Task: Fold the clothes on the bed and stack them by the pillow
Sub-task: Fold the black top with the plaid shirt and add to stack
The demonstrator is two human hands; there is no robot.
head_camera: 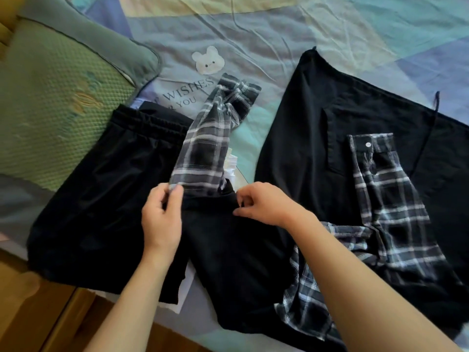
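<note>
A black garment with plaid sleeves [241, 262] lies on the bed in front of me. My left hand [162, 219] pinches the edge of its plaid sleeve [205, 143], which stretches away toward the bear print. My right hand [264, 204] grips the black fabric at the garment's top edge, fingers curled. The other plaid sleeve [385, 207] lies across the black body at the right. Folded black shorts [106, 189] with an elastic waistband lie to the left, beside the green pillow [58, 97].
The patchwork bedsheet [279, 34] with a bear print and lettering covers the far side. Something white [232, 163] shows under the plaid sleeve, and a white sheet [186, 288] peeks out under the clothes. The wooden bed edge and floor [38, 313] run along the bottom left.
</note>
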